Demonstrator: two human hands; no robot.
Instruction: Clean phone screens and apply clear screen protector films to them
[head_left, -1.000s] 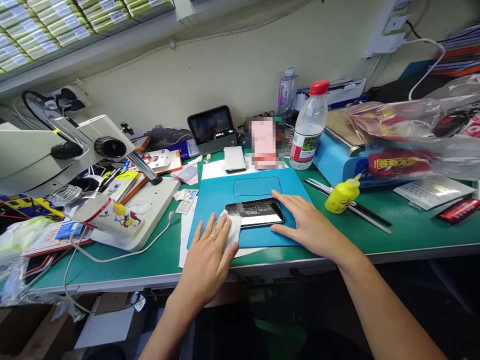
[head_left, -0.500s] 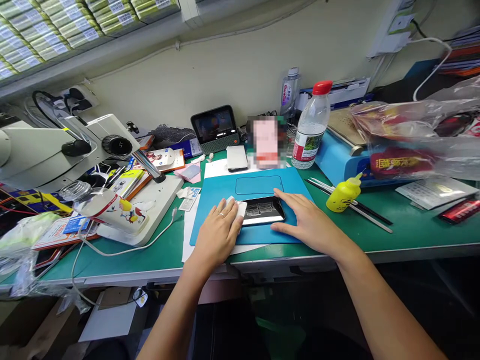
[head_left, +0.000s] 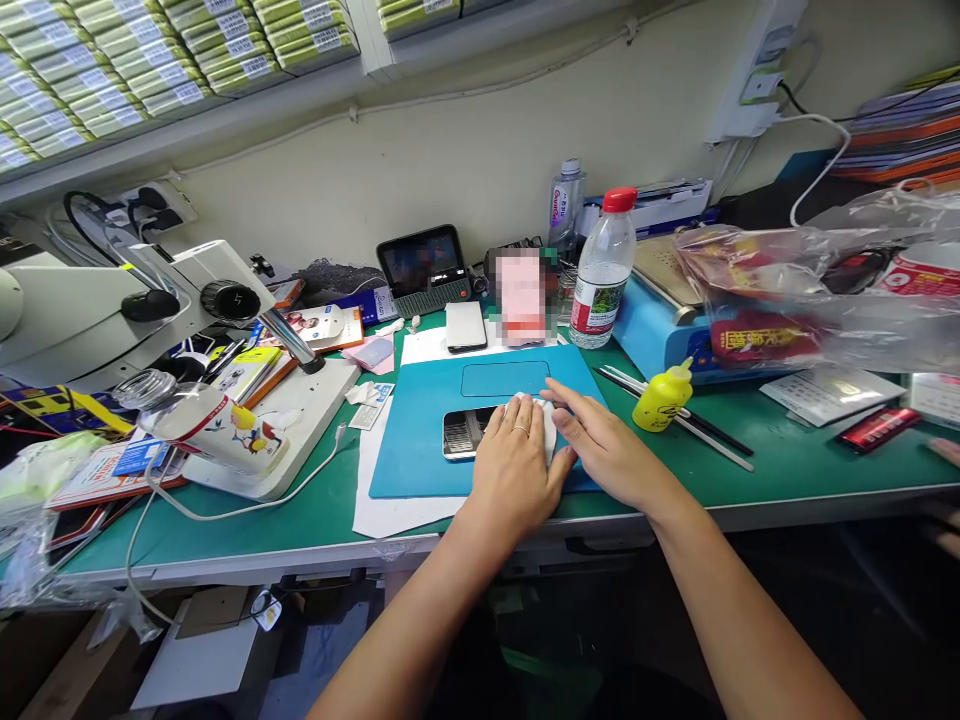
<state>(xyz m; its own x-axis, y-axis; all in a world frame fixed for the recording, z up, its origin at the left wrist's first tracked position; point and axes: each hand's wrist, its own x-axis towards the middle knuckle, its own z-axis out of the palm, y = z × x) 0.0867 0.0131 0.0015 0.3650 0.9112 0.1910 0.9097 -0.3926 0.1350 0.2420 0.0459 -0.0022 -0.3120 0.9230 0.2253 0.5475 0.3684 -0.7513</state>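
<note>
A smartphone lies flat on a blue mat, its dark glossy face up and reflecting light. My left hand, with a ring on one finger, presses a white wipe against the phone's right part. That part of the phone is hidden under the hand and wipe. Beside it my right hand rests at the phone's right end, fingers stretched out and thumb close to my left fingers. Whether it touches the phone's edge cannot be seen. A phone outline is drawn on the mat above.
A yellow squeeze bottle and thin sticks lie to the right. Behind stand a water bottle, a white boxy object and a small display. A microscope stand and glass jar are left. Another person's hand shows far right.
My left hand has slid the wipe from the phone's left end to its right part, uncovering the left end. My right thumb has come up near my left fingers. The view has shifted slightly.
</note>
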